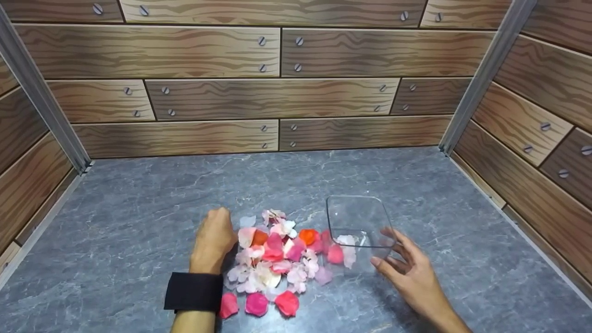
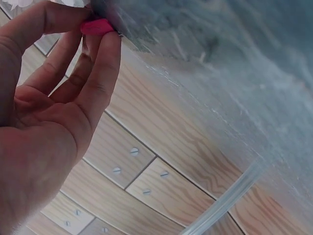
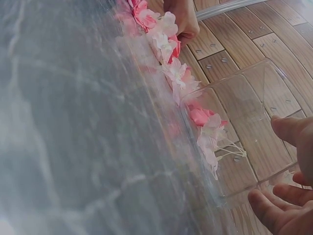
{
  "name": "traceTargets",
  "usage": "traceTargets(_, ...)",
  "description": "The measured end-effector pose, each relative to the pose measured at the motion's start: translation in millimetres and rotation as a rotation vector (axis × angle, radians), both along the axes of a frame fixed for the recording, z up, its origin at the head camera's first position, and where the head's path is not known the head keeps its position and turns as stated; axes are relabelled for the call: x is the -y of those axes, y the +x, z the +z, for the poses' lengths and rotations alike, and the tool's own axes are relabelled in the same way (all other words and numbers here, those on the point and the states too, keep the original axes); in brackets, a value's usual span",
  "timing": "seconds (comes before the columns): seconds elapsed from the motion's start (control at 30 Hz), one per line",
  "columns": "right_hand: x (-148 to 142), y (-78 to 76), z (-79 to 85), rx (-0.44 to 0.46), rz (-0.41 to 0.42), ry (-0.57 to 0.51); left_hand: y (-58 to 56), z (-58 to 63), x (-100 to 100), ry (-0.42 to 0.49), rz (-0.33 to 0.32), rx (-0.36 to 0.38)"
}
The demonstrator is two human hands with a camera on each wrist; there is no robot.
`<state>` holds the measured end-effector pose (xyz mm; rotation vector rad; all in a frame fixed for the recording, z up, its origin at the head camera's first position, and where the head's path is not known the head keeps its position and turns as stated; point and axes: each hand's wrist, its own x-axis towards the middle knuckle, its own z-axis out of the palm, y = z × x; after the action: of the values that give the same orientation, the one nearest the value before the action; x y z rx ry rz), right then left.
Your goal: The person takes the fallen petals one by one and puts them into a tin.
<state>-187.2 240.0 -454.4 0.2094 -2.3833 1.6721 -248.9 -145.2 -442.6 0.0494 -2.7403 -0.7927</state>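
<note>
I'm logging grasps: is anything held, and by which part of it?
Left grip pinches a pink petal, exact spot hidden. Right grip is at the clear container; hold unclear.

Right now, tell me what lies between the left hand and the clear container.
The head view shows a spread of pink, white and orange petals between the left hand and the clear container.

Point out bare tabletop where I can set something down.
Bare tabletop lies between the flower petals and back wall, left of the left hand, and right of the right hand. Crowded: near centre, with flower petals and clear container.
</note>
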Motion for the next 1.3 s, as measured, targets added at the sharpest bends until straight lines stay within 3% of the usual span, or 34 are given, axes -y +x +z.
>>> traceTargets(0.3,-4,5.5,0.0,0.015,-0.015,0.011,-2.3,10.6,0,0.077,-0.019,0.034)
traceTargets(0.4,-4,5.0,1.1,0.000,-0.011,0.008,-0.3,23.4,-4,0.135,-0.029,0.013)
traceTargets(0.5,-4,3.6,2.2,-0.008,-0.008,0.005,5.1,43.7,-14,0.189,-0.056,-0.030)
traceTargets(0.67,-3,1.2,3.4,0.002,-0.006,0.013,22.0,79.5,-44,0.304,-0.192,-0.154)
traceTargets(0.8,-1,0.3,3.3,0.016,0.007,0.016,39.5,94.7,-76,0.375,-0.357,-0.242)
traceTargets(0.97,-1,1.1,1.4,0.016,0.011,0.005,50.9,88.4,-118,0.374,-0.528,-0.235)
traceTargets(1.1,-1,1.3,-0.7,0.007,0.016,0.007,52.2,74.5,-142,0.308,-0.610,-0.215)
traceTargets(1.3,-1,1.0,-0.8,0.004,0.013,0.004,47.0,57.4,-158,0.148,-0.658,-0.349)
